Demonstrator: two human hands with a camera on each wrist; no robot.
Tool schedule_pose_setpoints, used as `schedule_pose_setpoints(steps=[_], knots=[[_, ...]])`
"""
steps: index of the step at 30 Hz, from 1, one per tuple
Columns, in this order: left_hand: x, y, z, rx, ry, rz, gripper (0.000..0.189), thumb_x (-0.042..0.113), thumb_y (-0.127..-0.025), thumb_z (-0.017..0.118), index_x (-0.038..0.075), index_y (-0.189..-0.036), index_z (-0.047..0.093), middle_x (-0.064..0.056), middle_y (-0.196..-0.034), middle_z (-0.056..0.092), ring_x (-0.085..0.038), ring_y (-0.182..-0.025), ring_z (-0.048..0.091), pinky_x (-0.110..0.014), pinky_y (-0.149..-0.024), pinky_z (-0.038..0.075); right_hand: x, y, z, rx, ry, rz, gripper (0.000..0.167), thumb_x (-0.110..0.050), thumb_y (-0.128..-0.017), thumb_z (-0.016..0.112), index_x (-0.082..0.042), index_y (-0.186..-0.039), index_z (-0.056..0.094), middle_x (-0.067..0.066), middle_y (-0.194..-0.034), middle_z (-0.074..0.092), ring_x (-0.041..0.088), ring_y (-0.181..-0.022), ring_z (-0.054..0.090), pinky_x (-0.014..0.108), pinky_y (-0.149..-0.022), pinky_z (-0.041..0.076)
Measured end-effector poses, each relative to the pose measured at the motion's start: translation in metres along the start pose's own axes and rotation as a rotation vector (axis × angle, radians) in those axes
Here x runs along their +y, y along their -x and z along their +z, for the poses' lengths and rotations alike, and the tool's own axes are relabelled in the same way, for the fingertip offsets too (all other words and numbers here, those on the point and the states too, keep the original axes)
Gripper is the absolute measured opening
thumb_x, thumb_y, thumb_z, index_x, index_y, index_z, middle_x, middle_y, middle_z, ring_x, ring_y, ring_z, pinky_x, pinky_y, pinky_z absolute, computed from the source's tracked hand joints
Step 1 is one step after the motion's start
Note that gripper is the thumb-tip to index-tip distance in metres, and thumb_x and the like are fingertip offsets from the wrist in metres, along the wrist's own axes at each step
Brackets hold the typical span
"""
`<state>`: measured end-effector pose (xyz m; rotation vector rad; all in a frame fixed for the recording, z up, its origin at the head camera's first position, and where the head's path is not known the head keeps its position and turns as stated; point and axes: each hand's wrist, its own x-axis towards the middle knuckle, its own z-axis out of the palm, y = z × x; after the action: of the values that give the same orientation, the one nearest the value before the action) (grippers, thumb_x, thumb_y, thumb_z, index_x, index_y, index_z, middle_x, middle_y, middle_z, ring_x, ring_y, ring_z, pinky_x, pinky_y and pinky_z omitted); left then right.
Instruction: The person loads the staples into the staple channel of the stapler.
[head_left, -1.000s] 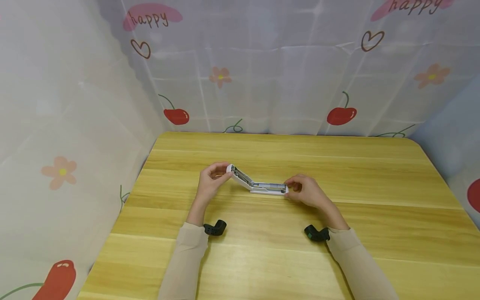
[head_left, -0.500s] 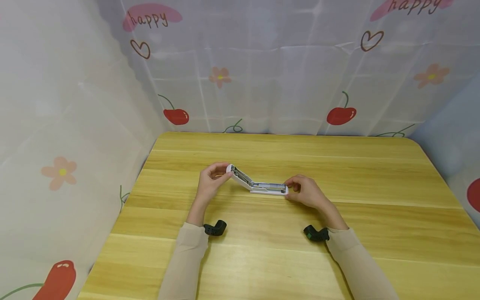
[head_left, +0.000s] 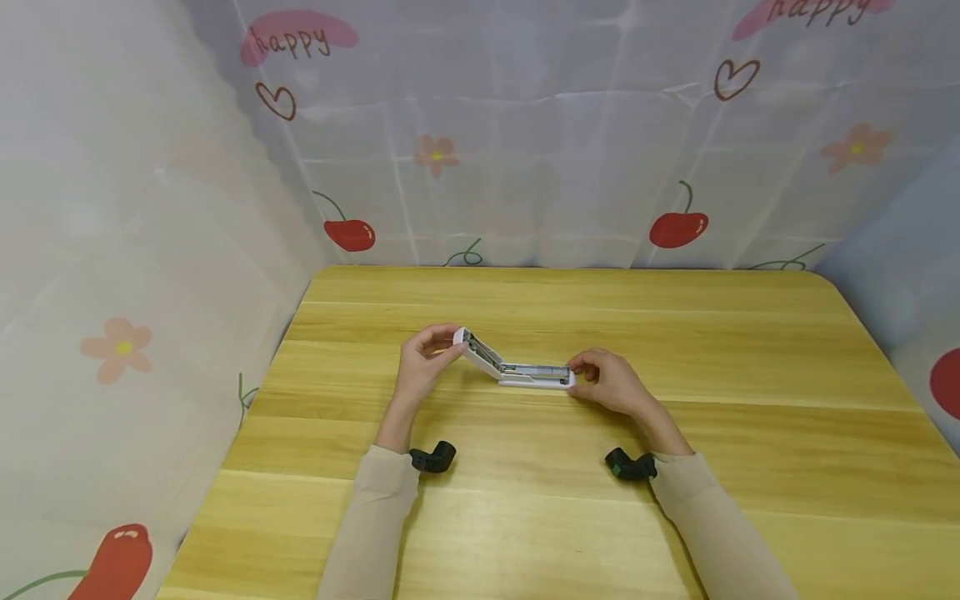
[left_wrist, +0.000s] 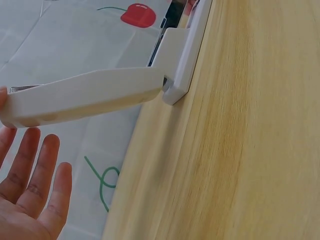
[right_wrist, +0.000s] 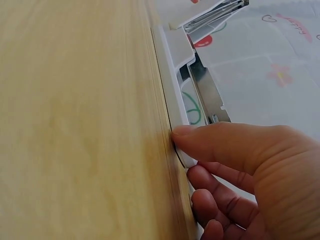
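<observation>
A white stapler (head_left: 534, 383) lies on the wooden table with its top arm (left_wrist: 100, 96) swung up and tilted to the left, so the metal inside shows. My left hand (head_left: 422, 360) pinches the raised end of that arm between thumb and fingers; in the left wrist view the other fingers spread loosely below it. At the base's right end, my right hand (head_left: 611, 383) pinches the edge, thumb on the near side and fingertips beyond. The metal staple channel (right_wrist: 207, 90) shows along the base in the right wrist view.
The wooden table (head_left: 525, 517) reaches back to a pale curtain (head_left: 525, 167) printed with cherries, flowers and hearts. Black wrist cameras (head_left: 433, 457) sit on both wrists beside beige sleeves (head_left: 371, 517).
</observation>
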<state>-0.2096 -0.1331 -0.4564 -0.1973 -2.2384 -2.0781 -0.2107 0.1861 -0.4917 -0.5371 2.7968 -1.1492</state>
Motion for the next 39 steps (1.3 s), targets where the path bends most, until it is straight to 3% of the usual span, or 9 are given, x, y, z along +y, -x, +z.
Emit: schedule_pose_setpoints(steps=[8,12,17,22,26,31,39], knots=[[0.008,-0.004,0.013,-0.012,0.046,-0.008,0.032,0.002,-0.087,0.072,-0.007,-0.117,0.065,-0.022,-0.114,0.064,-0.010,-0.095,0.061,-0.019,-0.080,0.052,0.002,0.000,-0.001,-0.004,-0.020,0.004,0.030,-0.011,-0.076,0.083,-0.004,-0.102,0.070,0.006,-0.085,0.059,0.017,-0.075,0.048,0.026,-0.066,0.039],[0.021,-0.004,0.024,-0.037,0.068,0.018,0.031,-0.004,-0.086,0.070,-0.012,-0.116,0.063,-0.027,-0.113,0.063,-0.008,-0.095,0.059,-0.020,-0.083,0.051,0.002,0.001,0.000,-0.005,-0.024,0.015,0.031,-0.012,-0.076,0.083,-0.005,-0.102,0.070,0.006,-0.085,0.058,0.017,-0.075,0.047,0.026,-0.066,0.039],[0.038,-0.001,0.041,-0.056,0.094,0.042,0.032,-0.006,-0.085,0.070,-0.014,-0.114,0.062,-0.018,-0.107,0.066,-0.006,-0.093,0.059,-0.025,-0.084,0.051,0.000,0.001,-0.001,-0.013,-0.028,0.024,0.031,-0.012,-0.077,0.083,-0.004,-0.103,0.069,0.006,-0.086,0.058,0.018,-0.076,0.047,0.028,-0.067,0.039],[0.022,-0.008,0.057,-0.058,0.105,0.070,0.033,-0.006,-0.083,0.072,-0.013,-0.114,0.064,-0.023,-0.111,0.064,-0.007,-0.095,0.058,-0.047,-0.093,0.048,-0.001,0.001,-0.001,-0.015,-0.026,0.030,0.031,-0.011,-0.076,0.083,-0.004,-0.103,0.069,0.007,-0.086,0.058,0.018,-0.076,0.046,0.028,-0.067,0.038],[0.011,-0.010,0.069,-0.049,0.074,0.108,0.033,-0.002,-0.082,0.075,-0.009,-0.113,0.066,-0.026,-0.115,0.062,-0.018,-0.099,0.058,-0.058,-0.096,0.043,-0.001,0.001,0.000,-0.011,-0.030,0.035,0.030,-0.011,-0.076,0.083,-0.004,-0.102,0.069,0.006,-0.085,0.057,0.018,-0.075,0.046,0.028,-0.067,0.038],[0.009,-0.008,0.084,-0.065,0.007,0.126,0.034,0.006,-0.082,0.078,-0.006,-0.112,0.068,-0.019,-0.114,0.064,-0.029,-0.102,0.058,-0.051,-0.092,0.045,0.002,0.001,0.000,-0.006,-0.034,0.031,0.031,-0.011,-0.076,0.083,-0.004,-0.103,0.069,0.006,-0.085,0.058,0.017,-0.075,0.047,0.027,-0.066,0.039],[0.010,-0.005,0.109,-0.114,-0.062,0.091,0.032,0.010,-0.081,0.080,0.000,-0.110,0.072,-0.012,-0.114,0.063,-0.023,-0.104,0.057,-0.041,-0.093,0.053,0.003,0.001,0.000,-0.010,-0.026,0.013,0.030,-0.013,-0.078,0.082,-0.005,-0.104,0.070,0.006,-0.087,0.060,0.017,-0.075,0.048,0.029,-0.067,0.040]])
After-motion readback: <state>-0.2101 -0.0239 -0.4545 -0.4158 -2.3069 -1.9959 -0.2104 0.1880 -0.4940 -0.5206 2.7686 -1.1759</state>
